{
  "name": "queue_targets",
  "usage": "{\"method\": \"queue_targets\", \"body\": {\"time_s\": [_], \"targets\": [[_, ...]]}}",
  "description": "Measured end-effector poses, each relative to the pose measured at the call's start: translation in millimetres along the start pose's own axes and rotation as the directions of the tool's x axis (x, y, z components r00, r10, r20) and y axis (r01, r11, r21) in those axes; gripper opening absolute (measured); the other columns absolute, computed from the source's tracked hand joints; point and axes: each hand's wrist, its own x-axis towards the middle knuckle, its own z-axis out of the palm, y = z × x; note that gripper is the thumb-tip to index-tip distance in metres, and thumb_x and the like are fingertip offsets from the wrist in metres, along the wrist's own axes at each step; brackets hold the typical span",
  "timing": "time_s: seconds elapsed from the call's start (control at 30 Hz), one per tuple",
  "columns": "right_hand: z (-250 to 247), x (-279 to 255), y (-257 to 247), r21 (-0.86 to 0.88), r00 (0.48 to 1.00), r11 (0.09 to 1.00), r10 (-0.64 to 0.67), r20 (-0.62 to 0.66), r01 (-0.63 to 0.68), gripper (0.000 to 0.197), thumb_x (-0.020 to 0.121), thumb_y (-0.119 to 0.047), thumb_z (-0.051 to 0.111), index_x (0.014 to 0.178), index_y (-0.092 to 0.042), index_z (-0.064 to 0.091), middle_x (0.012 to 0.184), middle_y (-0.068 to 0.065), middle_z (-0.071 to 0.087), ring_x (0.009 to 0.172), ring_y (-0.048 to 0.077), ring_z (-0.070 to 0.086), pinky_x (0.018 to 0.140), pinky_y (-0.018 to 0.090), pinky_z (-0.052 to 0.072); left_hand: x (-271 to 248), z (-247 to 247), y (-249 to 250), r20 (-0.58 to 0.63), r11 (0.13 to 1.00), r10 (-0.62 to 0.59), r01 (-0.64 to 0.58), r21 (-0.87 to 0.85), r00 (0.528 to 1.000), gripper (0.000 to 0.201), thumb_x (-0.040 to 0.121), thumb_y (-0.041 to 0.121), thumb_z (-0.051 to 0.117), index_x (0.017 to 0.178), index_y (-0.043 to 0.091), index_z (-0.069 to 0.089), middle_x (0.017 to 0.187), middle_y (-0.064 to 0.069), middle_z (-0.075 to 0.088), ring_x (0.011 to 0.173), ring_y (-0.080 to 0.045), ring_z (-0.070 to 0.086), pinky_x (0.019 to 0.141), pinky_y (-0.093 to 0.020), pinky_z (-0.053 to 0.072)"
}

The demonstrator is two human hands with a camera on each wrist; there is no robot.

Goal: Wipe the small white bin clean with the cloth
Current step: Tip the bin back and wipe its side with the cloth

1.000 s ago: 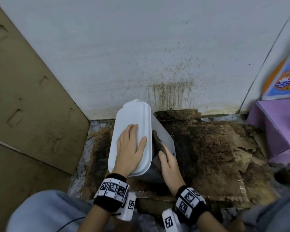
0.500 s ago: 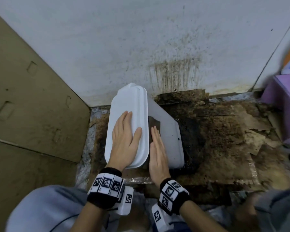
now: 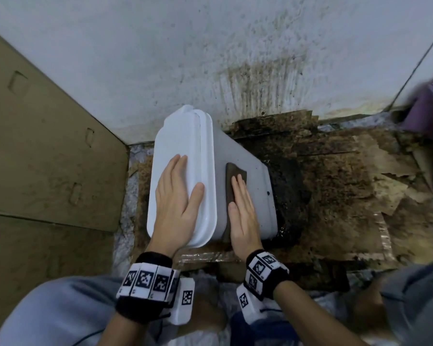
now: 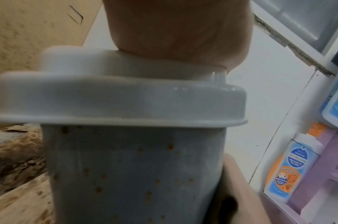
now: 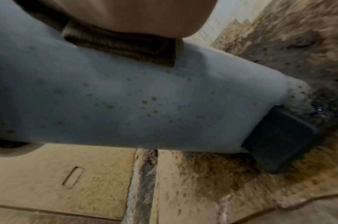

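Observation:
The small white bin [image 3: 256, 186] stands tilted on the floor, its lid [image 3: 180, 156] facing left and up. My left hand [image 3: 176, 193] lies flat on the lid, fingers straight. A dark brown cloth [image 3: 235, 171] lies on the bin's side wall, and my right hand [image 3: 243, 208] presses it there with flat fingers. In the left wrist view the bin's wall [image 4: 133, 174] carries brown specks under the lid's rim [image 4: 126, 106]. From the right wrist, the cloth [image 5: 122, 45] shows under my palm, above the speckled wall [image 5: 126, 106] and a black pedal [image 5: 279, 141] at the bin's base.
Stained, wet cardboard [image 3: 335, 183] covers the floor right of the bin. A spattered white wall [image 3: 210, 58] stands behind it. Tan cardboard panels [image 3: 48, 146] lean at the left. A purple shelf [image 3: 428, 113] stands at the far right, with soap bottles [image 4: 287, 166] on it.
My right hand has flattened and slid the cloth further up along the bin's side. The bin has tipped so more of its side shows. My left hand stays on the lid.

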Motion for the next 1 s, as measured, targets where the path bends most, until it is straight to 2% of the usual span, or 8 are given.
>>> {"method": "queue_targets", "body": {"time_s": [0.17,0.27,0.37,0.6,0.73,0.8,0.87,1.0], "targets": [[-9,-1,54,-0.008,0.989,0.989,0.15,-0.003,-0.15,0.055,0.106,-0.04,0.02,0.16,-0.029,0.012,0.169,-0.01,0.007,0.154,-0.001,0.003,0.127,0.03,0.004,0,-4,0,0.013,1.0,-0.01,0.01,-0.019,1.0,0.067,0.102,0.053,0.035,0.159,0.02,0.024,0.166,0.004,0.02,0.154,-0.007,0.013,0.125,-0.029,0.009],[-14,-2,84,0.011,0.95,0.95,0.313,-0.02,-0.312,0.054,0.108,-0.032,0.02,0.16,-0.024,0.008,0.169,-0.007,0.0,0.155,0.003,-0.002,0.128,0.038,0.002,-1,-5,0,0.018,0.999,-0.012,0.013,-0.032,1.0,0.066,0.102,0.052,0.035,0.159,0.02,0.024,0.166,0.005,0.02,0.154,-0.008,0.014,0.125,-0.031,0.01],[-19,-1,97,0.074,0.897,0.897,0.44,-0.042,-0.436,0.052,0.111,-0.025,0.025,0.161,-0.024,0.009,0.169,-0.007,0.003,0.155,0.007,0.0,0.127,0.038,0.002,-1,-5,1,0.021,0.999,-0.012,0.013,-0.039,1.0,0.066,0.102,0.053,0.035,0.159,0.021,0.024,0.166,0.005,0.02,0.154,-0.008,0.014,0.125,-0.032,0.01],[-15,3,98,0.138,0.864,0.867,0.493,-0.104,-0.479,0.052,0.11,-0.025,0.028,0.16,-0.021,0.014,0.169,-0.004,0.011,0.155,0.01,0.007,0.127,0.038,0.006,0,-7,3,0.03,0.999,-0.02,0.022,-0.04,0.999,0.067,0.101,0.054,0.035,0.159,0.022,0.024,0.166,0.005,0.02,0.153,-0.008,0.014,0.125,-0.031,0.01],[-10,4,78,0.137,0.836,0.844,0.534,-0.124,-0.519,0.054,0.109,-0.027,0.029,0.16,-0.02,0.015,0.169,-0.003,0.011,0.156,0.015,0.007,0.126,0.032,0.002,1,-7,1,0.017,0.999,-0.018,0.019,-0.042,1.0,0.067,0.101,0.053,0.035,0.158,0.02,0.025,0.165,0.004,0.022,0.153,-0.011,0.017,0.126,-0.037,0.013],[-3,3,58,0.17,0.847,0.853,0.515,-0.128,-0.493,0.056,0.107,-0.032,0.03,0.161,-0.022,0.015,0.169,-0.007,0.009,0.155,0.008,0.004,0.127,0.033,0.001,2,-6,0,0.016,0.999,-0.02,0.02,-0.043,1.0,0.067,0.101,0.053,0.035,0.158,0.019,0.025,0.165,0.003,0.022,0.153,-0.012,0.017,0.126,-0.039,0.014],[5,0,32,0.15,0.891,0.897,0.435,-0.129,-0.416,0.062,0.101,-0.042,0.025,0.161,-0.026,0.016,0.168,-0.012,0.009,0.154,0.002,0.004,0.127,0.038,0.004,3,-6,-1,0.013,0.999,-0.017,0.017,-0.042,1.0,0.066,0.101,0.052,0.035,0.158,0.019,0.025,0.165,0.002,0.023,0.153,-0.013,0.018,0.126,-0.042,0.015],[18,-1,-24,0.069,0.981,0.981,0.186,-0.063,-0.181,0.06,0.101,-0.043,0.016,0.16,-0.031,0.015,0.168,-0.016,0.008,0.152,-0.005,0.002,0.125,0.028,0.001,4,-6,-5,0.001,0.998,-0.021,0.021,-0.061,1.0,0.065,0.102,0.05,0.035,0.158,0.018,0.026,0.164,0.001,0.024,0.153,-0.012,0.018,0.126,-0.044,0.016]]}}
